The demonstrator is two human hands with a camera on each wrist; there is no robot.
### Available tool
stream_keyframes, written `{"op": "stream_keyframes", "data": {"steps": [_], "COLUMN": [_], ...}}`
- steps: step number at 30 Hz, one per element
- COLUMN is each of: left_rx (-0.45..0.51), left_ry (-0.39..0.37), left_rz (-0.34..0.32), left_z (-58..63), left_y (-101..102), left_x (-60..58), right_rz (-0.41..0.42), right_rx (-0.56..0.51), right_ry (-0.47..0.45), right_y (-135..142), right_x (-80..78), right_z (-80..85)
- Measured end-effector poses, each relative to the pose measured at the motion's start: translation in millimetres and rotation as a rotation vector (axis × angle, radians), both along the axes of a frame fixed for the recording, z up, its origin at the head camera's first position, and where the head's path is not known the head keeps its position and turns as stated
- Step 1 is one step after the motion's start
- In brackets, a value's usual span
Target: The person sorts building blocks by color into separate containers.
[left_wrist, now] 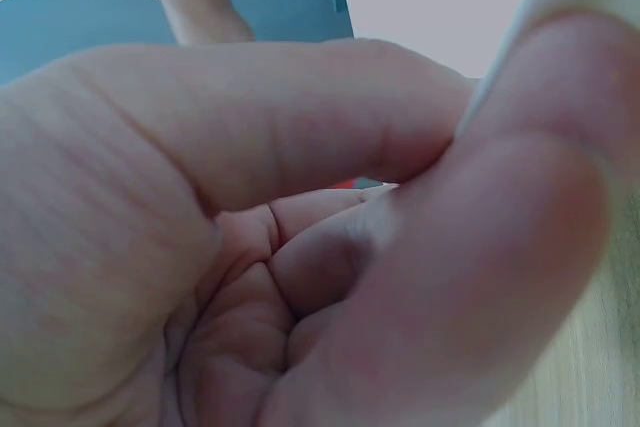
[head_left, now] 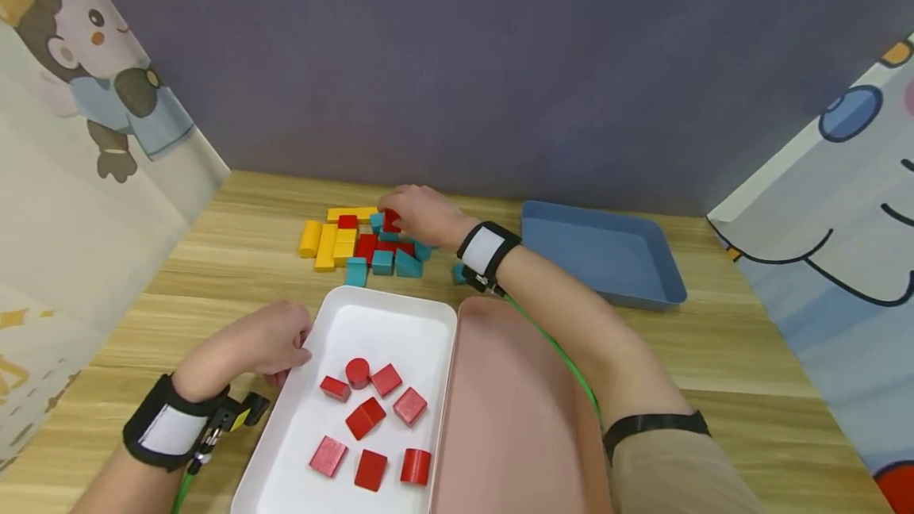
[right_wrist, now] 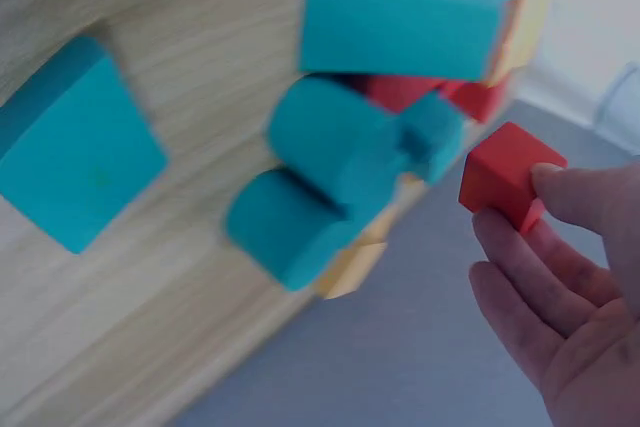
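Note:
My right hand (head_left: 431, 217) is above the far part of the block pile and pinches a red block (right_wrist: 497, 169) between thumb and fingertips. In the right wrist view that block is lifted apart from the teal blocks (right_wrist: 335, 142) below it. My left hand (head_left: 266, 342) grips the left rim of the white tray (head_left: 389, 316). Up close in the left wrist view, thumb and index finger pinch the tray's thin edge, the other fingers curled. Several red blocks (head_left: 371, 469), square-faced and cylindrical, lie scattered in the tray.
Yellow blocks (head_left: 325, 247), teal blocks and red ones crowd together beyond the white tray. A pink tray (head_left: 510, 403) adjoins it on the right, under my right forearm. At the back right stands a blue tray (head_left: 600, 248). A grey wall (head_left: 471, 62) rises behind the wooden table (head_left: 757, 363).

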State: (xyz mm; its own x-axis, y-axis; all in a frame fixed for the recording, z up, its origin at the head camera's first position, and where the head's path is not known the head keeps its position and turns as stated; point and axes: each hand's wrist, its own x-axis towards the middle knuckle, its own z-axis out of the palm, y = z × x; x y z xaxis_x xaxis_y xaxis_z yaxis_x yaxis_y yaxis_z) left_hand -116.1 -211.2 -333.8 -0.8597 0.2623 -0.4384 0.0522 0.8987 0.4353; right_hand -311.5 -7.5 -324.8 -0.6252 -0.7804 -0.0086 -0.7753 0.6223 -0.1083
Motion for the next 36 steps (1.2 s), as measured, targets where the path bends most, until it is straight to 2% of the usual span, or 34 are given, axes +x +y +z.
{"op": "stream_keyframes", "data": {"steps": [4,7,11,17,21,26,36], "left_rx": [0.001,0.002,-0.002,-0.007,-0.003,0.007,0.013], "left_ry": [-0.001,0.000,-0.003,-0.013,-0.020,-0.014,-0.020], "left_rz": [0.000,-0.013,-0.020,-0.026,-0.022,-0.022,-0.017], "left_z": [0.7,0.7,1.8,2.2,1.0,0.3,0.6], "left_y": [-1.1,-2.3,-4.1,-4.1,-3.6,-3.8,-3.2], "left_x": [0.7,0.4,-1.2,-3.5,-3.4,-3.6,-2.7], "right_rz": [0.108,0.221,0.347,0.411,0.430,0.464,0.483], "right_rx": [-0.041,-0.033,-0.004,0.124,0.192,0.233,0.226], "right_ry": [0.016,0.041,0.019,-0.034,-0.078,-0.074,-0.092], "right_y": [0.6,1.6,3.0,6.4,11.6,16.7,16.7], "right_x": [22.6,46.2,79.2,112.4,123.0,130.6,134.9], "right_z": [12.2,16.9,18.3,10.8,1.5,-8.2,-12.5]}}
